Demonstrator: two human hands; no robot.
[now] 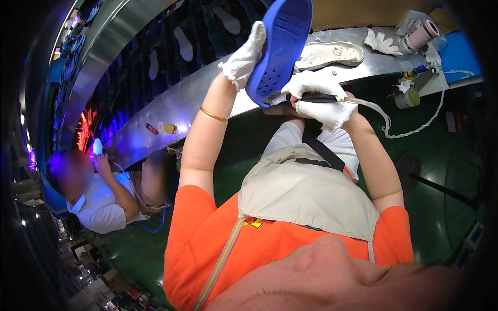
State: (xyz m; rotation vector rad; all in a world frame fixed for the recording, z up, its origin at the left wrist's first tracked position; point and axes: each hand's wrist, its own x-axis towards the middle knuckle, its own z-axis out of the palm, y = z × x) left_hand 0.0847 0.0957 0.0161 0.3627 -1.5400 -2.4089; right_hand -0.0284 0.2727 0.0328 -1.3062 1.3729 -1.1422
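Observation:
My left hand [248,57], in a white knit glove, grips the side of a blue foam clog [280,49] with small holes at its lower end. The clog is tilted up over the edge of a metal bench. My right hand [324,101], gloved too, is closed around a black-handled tool [317,97] with a pale cord trailing right. The tool's tip is at the clog's lower end, and its exact shape is hard to make out. Just beyond my right hand, a white shoe [332,55] lies on the metal ledge [358,67].
A loose white glove [383,41], a pink cone-shaped spool [421,36] and a greenish jar [408,98] are at the right. Dark racks with pale soles [183,44] run along the far left. A co-worker [106,202] sits at the left, holding a glowing object.

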